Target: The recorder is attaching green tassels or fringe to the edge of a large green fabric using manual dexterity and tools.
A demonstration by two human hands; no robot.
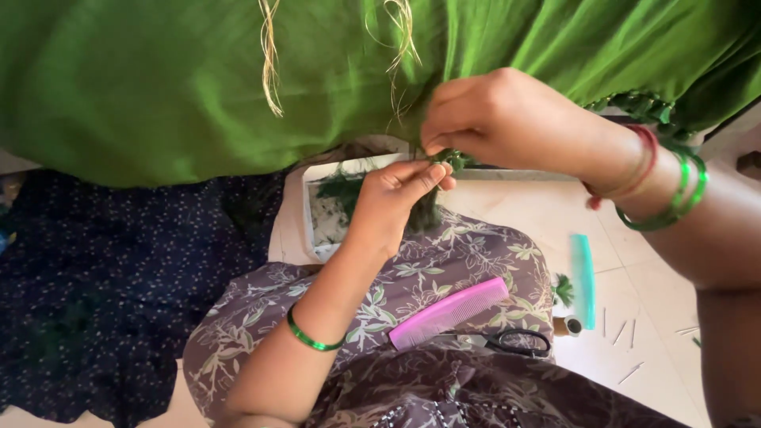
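The left hand [394, 196] is nearly closed, its fingertips pinching a small tuft of green threads [445, 161] that hangs at the lower edge of the green cloth [158, 87]. The right hand [495, 119] is curled just above it, thumb and fingers pressed together on the same tuft, so both hands touch each other there. On the lap, a pink comb [448, 312] lies beside black scissors [519, 342], and a teal comb [583, 277] lies on the floor.
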